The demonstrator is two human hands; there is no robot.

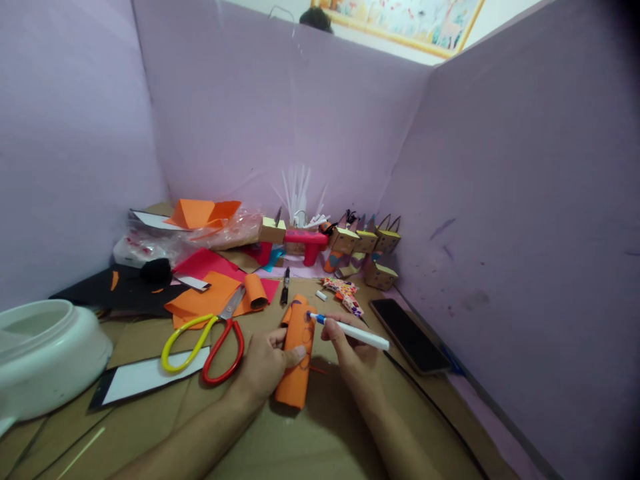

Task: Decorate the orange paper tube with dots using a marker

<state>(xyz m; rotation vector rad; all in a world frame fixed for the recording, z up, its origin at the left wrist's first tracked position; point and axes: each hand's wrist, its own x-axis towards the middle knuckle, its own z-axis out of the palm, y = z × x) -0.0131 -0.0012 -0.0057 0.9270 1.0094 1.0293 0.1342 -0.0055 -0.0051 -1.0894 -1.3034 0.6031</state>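
Gripping a white marker, right hand [353,343], left hand [273,363] closed on orange tube [297,360], white pot [53,353] nearby

At the left edge I lose part of the white pot [65,363], and the frame's bottom crops both forearms and the black cable [435,405]. The left hand [267,365] covers part of the orange tube [295,383], its thumb over some drawn rings. Fingers of the right hand [356,350] hide part of the white marker [363,335]. At the top, I get only hair from a person [315,19] behind the purple panel [280,113]; the framed picture [410,23] is cut off. Details on the cardboard figures [345,239], right of centre, are too small for me.
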